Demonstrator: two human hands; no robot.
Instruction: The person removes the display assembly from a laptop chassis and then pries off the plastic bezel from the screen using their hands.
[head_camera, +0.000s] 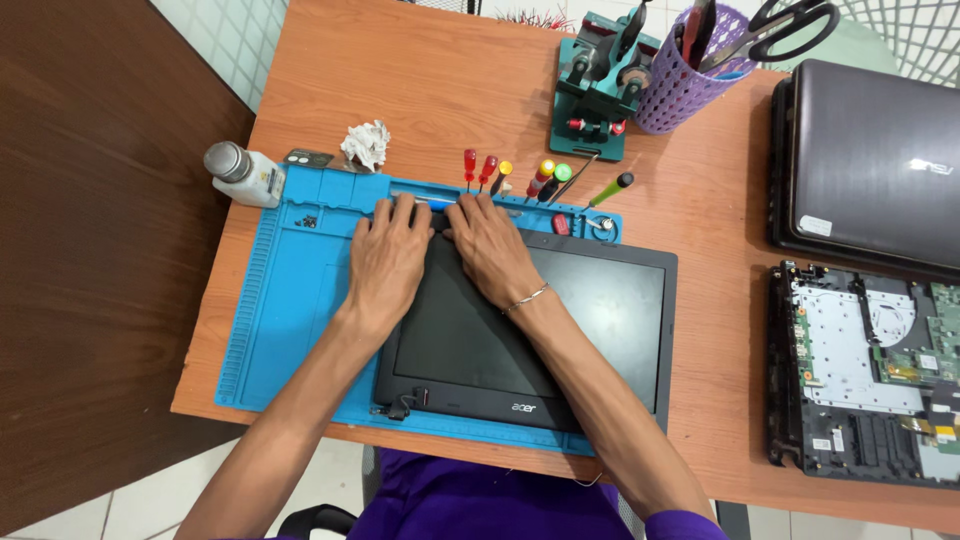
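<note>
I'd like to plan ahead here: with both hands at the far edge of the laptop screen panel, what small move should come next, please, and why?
Probably work the fingertips along the far edge of the screen panel. Both the left hand and right hand press side by side at its far left corner on the blue mat; the rest looks untouched.

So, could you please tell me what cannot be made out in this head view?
- Top edge of the laptop screen panel: covered by the left hand and right hand.
- Small screws on the blue mat: too small to count.
- Opened laptop base: cut off by the right edge.
</note>
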